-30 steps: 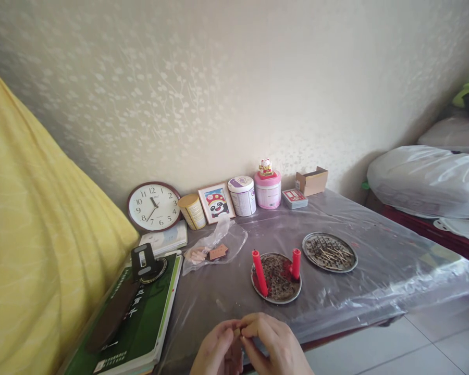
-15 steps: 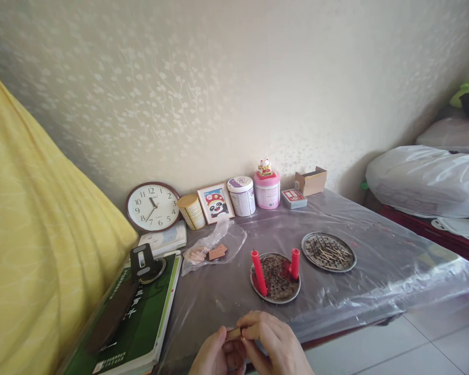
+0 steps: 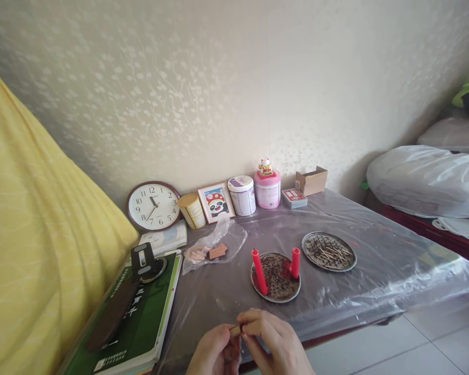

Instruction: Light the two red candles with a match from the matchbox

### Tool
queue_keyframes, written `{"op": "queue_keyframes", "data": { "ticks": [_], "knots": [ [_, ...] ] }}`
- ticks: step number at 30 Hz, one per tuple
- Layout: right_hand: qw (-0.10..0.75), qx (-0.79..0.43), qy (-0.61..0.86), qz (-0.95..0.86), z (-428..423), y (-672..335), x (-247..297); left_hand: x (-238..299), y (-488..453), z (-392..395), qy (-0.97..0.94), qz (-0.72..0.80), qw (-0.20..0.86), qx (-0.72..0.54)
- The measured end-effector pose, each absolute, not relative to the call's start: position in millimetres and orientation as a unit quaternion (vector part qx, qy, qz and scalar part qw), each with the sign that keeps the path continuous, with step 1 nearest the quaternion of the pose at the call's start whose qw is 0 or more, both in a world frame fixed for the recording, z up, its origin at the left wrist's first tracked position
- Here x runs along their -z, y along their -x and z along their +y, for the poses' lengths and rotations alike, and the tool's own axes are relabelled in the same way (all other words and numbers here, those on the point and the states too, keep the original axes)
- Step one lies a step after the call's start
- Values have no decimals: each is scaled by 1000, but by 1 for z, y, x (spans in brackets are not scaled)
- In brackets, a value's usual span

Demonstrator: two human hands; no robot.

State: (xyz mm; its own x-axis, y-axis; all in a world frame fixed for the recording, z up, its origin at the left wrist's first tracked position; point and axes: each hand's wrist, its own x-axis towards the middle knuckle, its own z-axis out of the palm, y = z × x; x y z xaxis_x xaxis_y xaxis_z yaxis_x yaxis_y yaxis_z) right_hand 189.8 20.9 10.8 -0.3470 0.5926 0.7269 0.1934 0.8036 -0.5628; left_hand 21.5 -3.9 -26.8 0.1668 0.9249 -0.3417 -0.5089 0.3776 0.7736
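Note:
My left hand and my right hand meet at the bottom edge of the view, over the table's near edge. Both are closed in a pinch on a small tan box, most of it hidden by my fingers. Just beyond them a round metal plate holds two red candles, one leaning at the left and one upright at the right. A second metal plate with several thin sticks lies to its right.
The table is covered in clear plastic. Along the wall stand a clock, tins, a panda picture, a pink tub and a cardboard box. Green books lie at left beside yellow cloth. A plastic bag lies nearby.
My hands have shifted slightly around the small box, with the left fingers lower and the box's end showing between them. Nothing on the table has moved.

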Motion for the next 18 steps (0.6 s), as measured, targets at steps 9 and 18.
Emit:
{"op": "queue_keyframes", "data": {
  "ticks": [9, 18],
  "knots": [
    [598, -231, 419, -643, 23, -192, -16, 23, -11, 5, -375, 473, 577, -550],
    [587, -229, 401, -665, 14, -193, -18, 17, -12, -2, -398, 481, 529, -574]
  ]
}}
